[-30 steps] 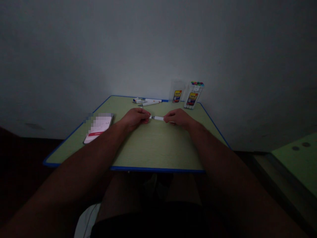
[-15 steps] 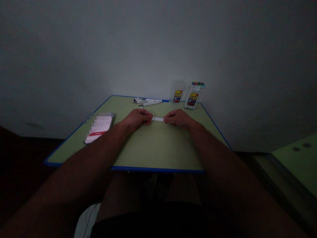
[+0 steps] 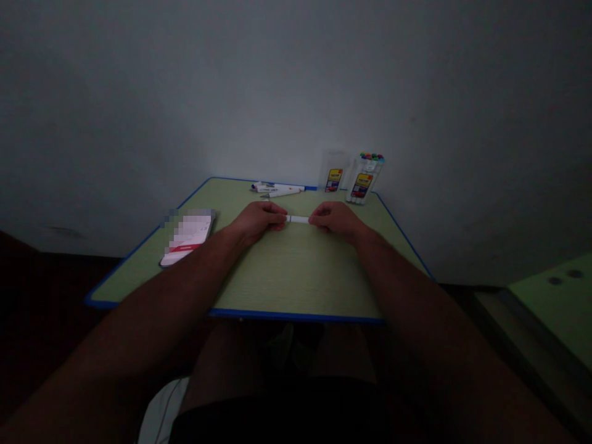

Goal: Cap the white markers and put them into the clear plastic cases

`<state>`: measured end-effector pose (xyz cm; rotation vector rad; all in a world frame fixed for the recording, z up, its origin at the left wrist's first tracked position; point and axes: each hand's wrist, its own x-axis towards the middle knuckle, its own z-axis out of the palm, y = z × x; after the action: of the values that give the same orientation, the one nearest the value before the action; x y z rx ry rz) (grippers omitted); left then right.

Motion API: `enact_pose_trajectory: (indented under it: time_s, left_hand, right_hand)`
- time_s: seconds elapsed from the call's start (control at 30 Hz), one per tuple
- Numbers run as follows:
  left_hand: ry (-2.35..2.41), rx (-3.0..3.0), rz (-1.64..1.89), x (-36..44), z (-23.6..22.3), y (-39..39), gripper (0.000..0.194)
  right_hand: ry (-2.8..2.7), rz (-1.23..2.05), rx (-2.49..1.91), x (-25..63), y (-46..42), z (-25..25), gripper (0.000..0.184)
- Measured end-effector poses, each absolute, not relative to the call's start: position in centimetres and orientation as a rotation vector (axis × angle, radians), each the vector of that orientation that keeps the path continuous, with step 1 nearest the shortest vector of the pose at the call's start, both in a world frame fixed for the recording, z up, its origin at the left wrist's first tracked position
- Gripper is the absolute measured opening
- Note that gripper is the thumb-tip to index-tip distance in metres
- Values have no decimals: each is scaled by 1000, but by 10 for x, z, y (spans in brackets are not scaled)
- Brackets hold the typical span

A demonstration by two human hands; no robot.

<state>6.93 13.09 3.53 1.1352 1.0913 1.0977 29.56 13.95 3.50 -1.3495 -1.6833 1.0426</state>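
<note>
Both of my hands rest on a green table with a blue edge. My left hand and my right hand are each closed round one end of a white marker pen, which lies level between them. Only a short white stretch of the pen shows between the fingers; its ends are hidden in my fists.
A phone with a lit screen lies at the table's left. Loose white markers lie at the back edge. A clear marker case with coloured caps and a second case stand at the back right. Another green surface is at the right.
My left hand has closed in towards the right one along the pen; the grey tip seen a second ago is now covered, and the visible white stretch is shorter.
</note>
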Motion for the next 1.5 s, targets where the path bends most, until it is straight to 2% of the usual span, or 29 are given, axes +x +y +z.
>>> enact_pose_trajectory:
  time_s: [0.5,0.97,1.17,1.5]
  left_hand:
    - [806,1157,1121,69,42,122,31]
    - [957,1299,1160,71,40,122,29]
    - [1156,1338,1154,69,40,123,21]
    - [1139,1150,1259,65,33,136,20]
  right_hand:
    - [-1725,1000,-1325,302,139,38,15]
    - [-1769,854,-1241,298,140,36,16]
    - [-1658,954,-1085,290,138,37,25]
    - [-1510,1067,-986,290,138,37,36]
